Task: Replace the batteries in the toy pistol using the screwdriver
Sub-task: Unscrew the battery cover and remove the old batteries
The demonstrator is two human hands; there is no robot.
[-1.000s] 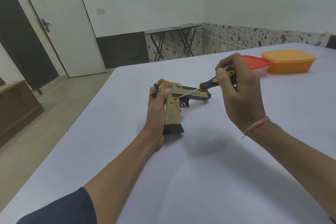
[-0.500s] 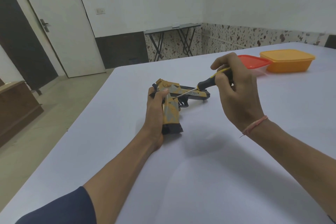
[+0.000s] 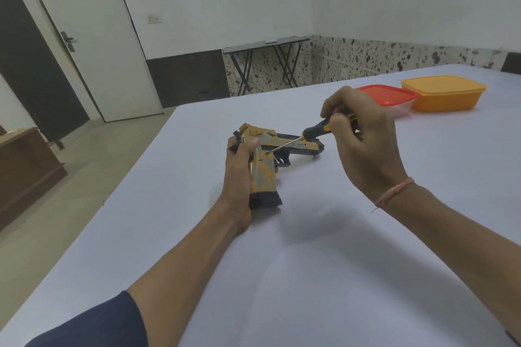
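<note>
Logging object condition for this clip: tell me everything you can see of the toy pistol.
The toy pistol looks like plastic, yellow with grey patches, with a dark trigger and magazine base and small lettering along the barrel. It lies side-up on the white table, grip toward the person, muzzle pointing right. The left hand grips its handle, thumb across the top. The screwdriver, held by the right hand, has its tip at the grip's top, by the trigger.

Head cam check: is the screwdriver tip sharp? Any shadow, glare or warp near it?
Head view: screwdriver tip on the pistol is sharp, no blur. Head view: light is even, no glare; soft shadows lie on the table nearer than the pistol, off the tip. Head view: wide-angle lean shows at the door, not mid-frame.
</note>
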